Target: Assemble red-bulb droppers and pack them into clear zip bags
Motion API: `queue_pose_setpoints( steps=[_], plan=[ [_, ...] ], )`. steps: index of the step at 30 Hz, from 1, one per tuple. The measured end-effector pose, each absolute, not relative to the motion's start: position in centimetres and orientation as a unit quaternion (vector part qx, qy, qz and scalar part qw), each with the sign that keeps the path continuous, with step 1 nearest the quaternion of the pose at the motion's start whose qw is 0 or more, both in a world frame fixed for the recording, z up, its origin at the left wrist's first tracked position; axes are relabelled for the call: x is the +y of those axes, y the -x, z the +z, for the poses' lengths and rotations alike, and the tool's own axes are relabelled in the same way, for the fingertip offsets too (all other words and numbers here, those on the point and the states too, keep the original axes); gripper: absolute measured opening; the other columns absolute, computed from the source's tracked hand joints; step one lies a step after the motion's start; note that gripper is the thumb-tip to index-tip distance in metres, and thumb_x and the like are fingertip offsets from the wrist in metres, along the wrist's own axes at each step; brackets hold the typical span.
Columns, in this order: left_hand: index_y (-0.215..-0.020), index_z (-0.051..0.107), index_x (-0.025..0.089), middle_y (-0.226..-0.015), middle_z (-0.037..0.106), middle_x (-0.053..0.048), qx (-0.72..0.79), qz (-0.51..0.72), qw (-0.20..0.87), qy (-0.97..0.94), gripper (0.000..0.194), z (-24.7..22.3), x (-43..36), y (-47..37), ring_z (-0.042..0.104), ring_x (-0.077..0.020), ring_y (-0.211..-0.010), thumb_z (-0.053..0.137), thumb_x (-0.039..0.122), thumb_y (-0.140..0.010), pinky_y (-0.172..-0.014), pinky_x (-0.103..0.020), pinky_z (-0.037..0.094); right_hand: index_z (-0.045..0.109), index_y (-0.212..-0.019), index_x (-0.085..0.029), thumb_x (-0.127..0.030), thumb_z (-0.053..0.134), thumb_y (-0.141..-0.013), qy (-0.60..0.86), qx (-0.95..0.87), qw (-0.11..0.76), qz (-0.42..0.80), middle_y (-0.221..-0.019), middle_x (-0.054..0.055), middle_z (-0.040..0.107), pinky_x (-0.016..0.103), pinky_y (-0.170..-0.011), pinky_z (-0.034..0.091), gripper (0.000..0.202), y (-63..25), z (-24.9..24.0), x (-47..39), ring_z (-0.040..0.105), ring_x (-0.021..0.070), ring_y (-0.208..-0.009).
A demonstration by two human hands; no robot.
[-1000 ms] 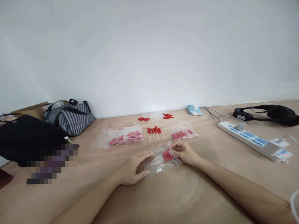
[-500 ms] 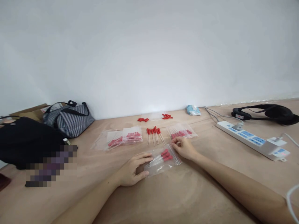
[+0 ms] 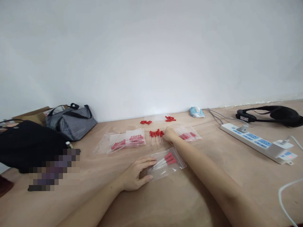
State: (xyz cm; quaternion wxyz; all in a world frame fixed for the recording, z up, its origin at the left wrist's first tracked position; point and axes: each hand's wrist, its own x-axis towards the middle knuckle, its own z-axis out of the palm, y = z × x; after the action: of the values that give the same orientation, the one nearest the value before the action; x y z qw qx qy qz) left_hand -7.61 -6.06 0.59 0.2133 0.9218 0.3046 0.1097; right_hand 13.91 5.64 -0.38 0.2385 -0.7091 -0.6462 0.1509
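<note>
Flat on the table (image 3: 151, 201) in front of me lies a clear zip bag (image 3: 163, 173), with several glass droppers (image 3: 170, 158) inside, their red rubber bulbs toward the right. Thumb and fingers of my left hand (image 3: 134, 172) rest apart on the bag's left end. Beyond the bag, several loose droppers (image 3: 155, 134) are fanned out with red bulbs pointing away. My right hand (image 3: 169, 134) reaches to the right side of this fan, close to the rightmost bulb. Its fingers are hidden behind the hand, so any grip cannot be seen.
Filled bags of droppers lie left (image 3: 136, 138) and right (image 3: 189, 135) of the fan. Loose red bulbs (image 3: 146, 122) and glass tubes lie near the wall. A power strip (image 3: 255, 142), black headset (image 3: 270, 115), blue packet (image 3: 197, 112), striped bag (image 3: 73, 123) and black bag (image 3: 30, 145) surround them.
My right hand has left the zip bag's opening and moved away from me and left to the fanned droppers. My left hand stays on the bag.
</note>
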Motion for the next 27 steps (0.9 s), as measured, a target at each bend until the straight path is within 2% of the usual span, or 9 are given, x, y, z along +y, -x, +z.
queue_pose_setpoints(
  steps=[3,7,10,12,14,18,27],
  plan=[
    [-0.123,0.045,0.022,-0.13,0.044,-0.006,0.299,0.114,0.217,-0.922,0.044,0.4,-6.0,7.7,0.039,-0.0231,-0.119,0.051,0.028,-0.079,-0.1,-0.04,0.032,0.062,-0.079,-0.011,-0.004,0.06,-0.058,0.71,-0.644,0.23,0.168,-0.076,0.016,0.065,0.024,-0.056,0.042,0.022,-13.6,0.0,5.8,0.062,0.0232,-0.074],
    [-0.122,0.045,0.022,-0.13,0.044,-0.006,0.302,0.117,0.225,-0.919,0.045,0.4,-5.9,7.7,0.038,-0.0235,-0.12,0.052,0.027,-0.078,-0.1,-0.042,0.031,0.055,-0.097,-0.009,-0.009,0.052,-0.067,0.696,-0.644,0.275,0.159,-0.088,0.015,0.063,0.025,-0.062,0.043,0.03,-14.9,1.0,5.0,0.059,0.0207,-0.078],
    [-0.122,0.046,0.022,-0.13,0.044,-0.006,0.306,0.117,0.227,-0.917,0.044,0.6,-6.0,7.7,0.038,-0.0235,-0.12,0.052,0.027,-0.078,-0.1,-0.042,0.031,0.042,-0.114,-0.013,-0.013,0.04,-0.075,0.67,-0.64,0.346,0.147,-0.09,0.009,0.06,0.025,-0.066,0.043,0.039,-17.2,1.0,3.2,0.057,0.0155,-0.076],
    [-0.121,0.046,0.023,-0.129,0.045,-0.005,0.308,0.118,0.227,-0.916,0.044,0.7,-6.1,7.6,0.039,-0.0234,-0.119,0.052,0.026,-0.078,-0.1,-0.042,0.032,0.032,-0.12,-0.015,-0.018,0.039,-0.075,0.609,-0.612,0.47,0.184,-0.076,0.002,0.056,0.026,-0.059,0.044,0.045,-18.9,0.2,1.5,0.054,0.0131,-0.06],
    [-0.121,0.046,0.024,-0.129,0.046,-0.005,0.307,0.118,0.226,-0.917,0.044,0.8,-6.1,7.5,0.04,-0.0234,-0.119,0.052,0.026,-0.078,-0.099,-0.042,0.032,0.029,-0.12,-0.017,-0.025,0.044,-0.074,0.565,-0.577,0.544,0.227,-0.069,-0.003,0.049,0.024,-0.05,0.042,0.049,-20.2,-1.0,-0.3,0.051,0.011,-0.051],
    [-0.122,0.046,0.024,-0.13,0.045,-0.004,0.304,0.112,0.224,-0.919,0.044,0.8,-6.1,7.5,0.039,-0.0229,-0.12,0.051,0.026,-0.079,-0.1,-0.041,0.032,0.028,-0.115,-0.021,-0.037,0.05,-0.073,0.514,-0.529,0.599,0.31,-0.062,-0.008,0.041,0.022,-0.039,0.039,0.05,-21.0,-3.1,-2.9,0.046,0.0091,-0.041],
    [-0.122,0.046,0.024,-0.13,0.044,-0.005,0.309,0.111,0.216,-0.92,0.044,0.7,-6.0,7.6,0.039,-0.0238,-0.12,0.051,0.029,-0.079,-0.1,-0.042,0.031,0.029,-0.105,-0.023,-0.041,0.056,-0.068,0.481,-0.477,0.624,0.39,-0.06,-0.009,0.045,0.025,-0.043,0.046,0.049,-19.5,-3.5,-4.2,0.052,0.0099,-0.045]
  ],
)
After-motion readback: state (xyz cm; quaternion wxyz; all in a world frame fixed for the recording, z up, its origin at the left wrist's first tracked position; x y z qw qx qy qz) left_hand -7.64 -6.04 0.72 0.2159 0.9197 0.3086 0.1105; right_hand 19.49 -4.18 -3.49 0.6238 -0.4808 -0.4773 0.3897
